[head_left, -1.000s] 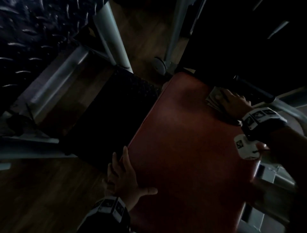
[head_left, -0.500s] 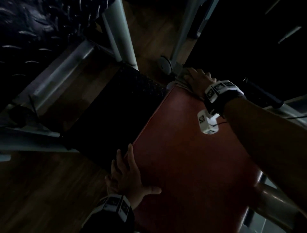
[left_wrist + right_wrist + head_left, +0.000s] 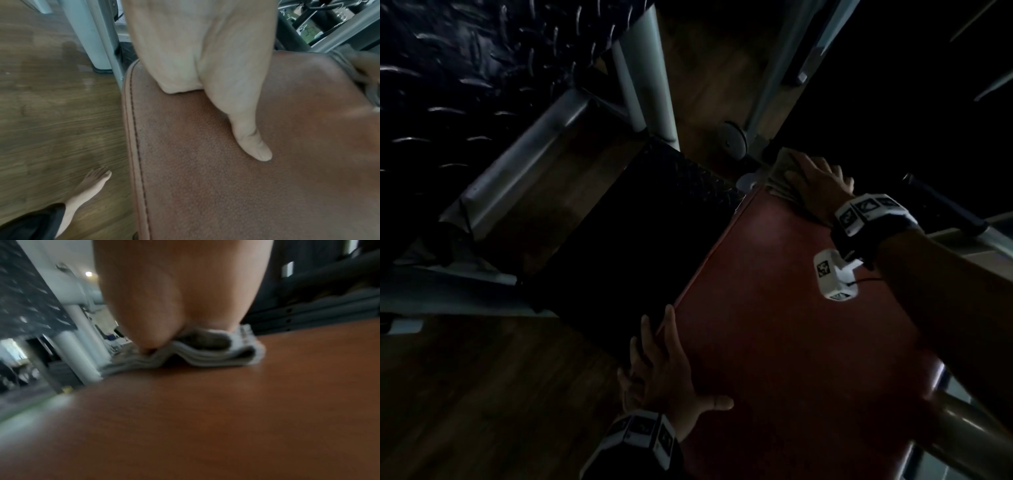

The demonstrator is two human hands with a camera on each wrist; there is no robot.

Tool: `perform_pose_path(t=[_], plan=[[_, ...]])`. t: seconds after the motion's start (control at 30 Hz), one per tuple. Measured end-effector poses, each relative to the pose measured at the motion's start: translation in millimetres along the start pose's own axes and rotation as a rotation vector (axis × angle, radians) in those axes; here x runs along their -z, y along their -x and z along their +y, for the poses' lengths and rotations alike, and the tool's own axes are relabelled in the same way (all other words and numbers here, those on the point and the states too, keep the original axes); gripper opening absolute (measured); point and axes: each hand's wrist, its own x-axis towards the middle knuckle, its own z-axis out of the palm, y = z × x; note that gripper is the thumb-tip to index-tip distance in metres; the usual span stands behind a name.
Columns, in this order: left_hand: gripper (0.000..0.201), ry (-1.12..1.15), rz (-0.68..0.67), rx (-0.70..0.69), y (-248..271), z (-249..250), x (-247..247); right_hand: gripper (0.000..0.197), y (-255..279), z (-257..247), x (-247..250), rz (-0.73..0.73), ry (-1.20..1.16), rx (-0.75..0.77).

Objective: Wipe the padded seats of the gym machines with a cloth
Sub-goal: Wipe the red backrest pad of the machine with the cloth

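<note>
Right hand [image 3: 816,185] flat, fingers straight, pressing folded cloth [image 3: 780,171] at seat [image 3: 791,342] corner, one o'clock. Left hand [image 3: 664,373] fingers spread, bracing seven o'clock edge. Recommended: even pressure, overlapping strokes.

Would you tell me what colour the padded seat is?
Reddish-brown, with a grained leather-like texture and dark stitching along the edge of the seat; the left wrist view shows it best.

Cloth [image 3: 780,171] was swept by right hand [image 3: 816,186] from seat's [image 3: 791,342] right back edge to far left corner.
</note>
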Motion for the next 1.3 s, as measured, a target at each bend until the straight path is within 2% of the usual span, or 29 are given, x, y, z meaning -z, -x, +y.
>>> perform_pose_path(t=[0.07,0.2,0.33,0.37,0.43,0.53,0.7,0.77,0.87,0.97,1.07,1.13,1.17,1.2,1.23,1.3], plan=[[0.154,0.0,-0.008,0.003,0,0,0,0.051,12,17,1,0.02,-0.008,-0.02],[0.156,-0.031,-0.006,0.007,-2,0,-1,0.053,23,54,0,-0.008,0.001,-0.199],[0.158,-0.045,0.005,0.006,-5,-2,-4,0.055,16,26,-7,0.027,0.009,-0.315],[0.158,-0.043,0.007,0.008,-5,-2,-4,0.055,16,12,-11,0.068,0.024,-0.284],[0.158,-0.048,0.015,0.008,-5,-1,-3,0.057,22,-12,-24,0.157,0.044,-0.129],[0.158,-0.037,0.018,-0.006,-4,-2,-3,0.056,43,-37,-44,0.162,0.087,0.065],[0.156,0.016,0.005,-0.014,-1,-2,-2,0.058,86,-53,-63,0.152,0.059,0.149],[0.156,0.018,0.017,-0.017,0,-1,-2,0.06,100,-50,-61,0.171,-0.007,0.13],[0.158,0.011,0.052,-0.017,1,-2,-3,0.061,132,-42,-54,0.288,-0.168,-0.063],[0.159,-0.001,0.046,-0.017,2,0,-1,0.065,175,-10,-54,0.359,-0.345,-0.439],[0.16,-0.022,0.044,-0.004,3,-2,1,0.07,220,40,-76,0.312,-0.518,-0.854],[0.161,-0.025,0.068,-0.011,4,-2,1,0.074,242,53,-90,0.245,-0.62,-1.054],[0.16,-0.025,0.071,-0.014,5,-2,2,0.075,250,52,-93,0.278,-0.647,-1.137],[0.16,-0.027,0.07,-0.016,7,-1,3,0.081,256,46,-94,0.334,-0.655,-1.208],[0.159,-0.026,0.07,-0.022,8,-1,3,0.094,262,41,-97,0.391,-0.659,-1.241],[0.157,-0.01,0.06,-0.036,11,-1,5,0.125,268,30,-101,0.399,-0.687,-1.221]])
